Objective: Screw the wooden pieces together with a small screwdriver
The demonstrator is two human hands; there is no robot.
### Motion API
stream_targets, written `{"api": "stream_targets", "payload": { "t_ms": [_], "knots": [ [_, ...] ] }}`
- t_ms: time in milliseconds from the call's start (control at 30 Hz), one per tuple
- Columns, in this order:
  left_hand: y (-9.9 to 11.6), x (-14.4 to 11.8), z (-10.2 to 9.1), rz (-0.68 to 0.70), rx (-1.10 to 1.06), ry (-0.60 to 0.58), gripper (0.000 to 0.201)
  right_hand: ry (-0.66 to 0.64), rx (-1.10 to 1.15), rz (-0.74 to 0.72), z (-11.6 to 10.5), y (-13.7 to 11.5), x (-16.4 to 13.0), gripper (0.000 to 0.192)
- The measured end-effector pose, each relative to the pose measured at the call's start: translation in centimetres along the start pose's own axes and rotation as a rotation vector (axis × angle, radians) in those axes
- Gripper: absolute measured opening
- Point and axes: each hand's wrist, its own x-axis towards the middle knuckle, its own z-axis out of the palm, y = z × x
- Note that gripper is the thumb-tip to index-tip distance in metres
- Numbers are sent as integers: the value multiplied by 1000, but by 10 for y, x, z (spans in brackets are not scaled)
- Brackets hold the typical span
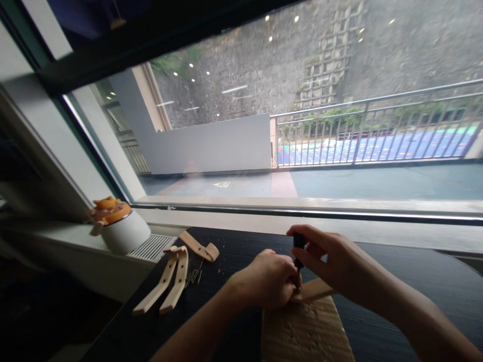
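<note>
Black table [241,246]: far edge along windowsill [226,221]; surface runs rightward to curved edge. Driver [298,242]: pinched in right hand's [319,246] fingers; near vertical, tip down. Wooden piece [319,289]: on board [302,329], left end clasped by left hand [267,279], grip partly hidden; long axis roughly sideways.

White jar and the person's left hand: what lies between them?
The head view shows a slotted vent, three wooden pieces and some thin metal bits.
</note>
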Motion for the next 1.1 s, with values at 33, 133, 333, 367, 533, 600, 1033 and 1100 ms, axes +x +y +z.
{"api": "stream_targets", "payload": {
  "t_ms": [33, 133, 333, 367, 533, 600, 1033, 1100],
  "knots": [
    [0, 0, 0, 2, -4, -2, 21, -1, 15, 4, -1, 0, 0, 25],
    [-1, 0, -1, -3, -6, -3, 19, 5, 38, 13, -3, 1, -2, 25],
    [3, -7, -12, -48, -56, -23, 16, 37, 25, 20, -7, 7, -4, 24],
    [3, -8, -14, -64, -62, -19, 14, 42, 13, 24, -7, 7, -4, 24],
    [3, -9, -12, -105, -22, -86, 14, -11, -33, 42, -3, 4, -3, 22],
    [2, -7, -9, -108, -19, -108, 10, -36, -12, 36, -1, 2, -4, 22],
    [1, -6, -6, -95, -27, -88, 17, -47, -2, 44, 1, 12, -1, 19],
    [1, -6, -6, -92, -27, -94, 16, -29, -15, 64, 2, 12, -1, 19]
  ]
}}
